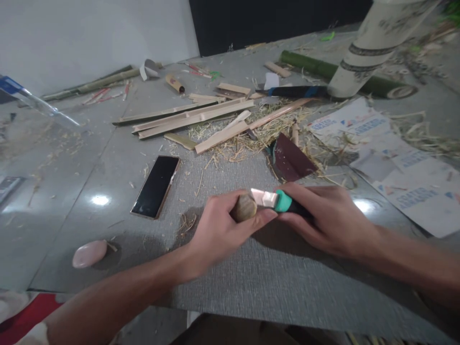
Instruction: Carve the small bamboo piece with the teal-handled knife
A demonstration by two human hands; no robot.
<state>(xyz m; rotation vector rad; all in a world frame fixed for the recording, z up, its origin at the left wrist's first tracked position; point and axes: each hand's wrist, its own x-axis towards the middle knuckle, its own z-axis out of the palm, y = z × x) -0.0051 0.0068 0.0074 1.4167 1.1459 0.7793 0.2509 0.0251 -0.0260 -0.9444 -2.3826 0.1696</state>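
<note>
My left hand point(217, 232) is wrapped round a short piece of bamboo point(244, 208), its rounded brownish end facing up between thumb and fingers. In my right hand point(332, 218) is a utility knife point(283, 201) with a black handle, a teal collar and a short pale blade. The blade tip points left and lies at the edge of the bamboo piece; whether it cuts in cannot be made out. My left thumb reaches across beneath the blade, close to the knife's collar. Most of the handle is hidden by my right fingers.
A phone point(156, 186) lies left of my hands, and a pinkish rounded object point(89, 254) is nearer the front edge. Beyond are split bamboo strips point(194, 117), shavings point(230, 148), a dark red curved piece point(293, 158), printed papers point(417, 179) and a green bamboo pole point(309, 64).
</note>
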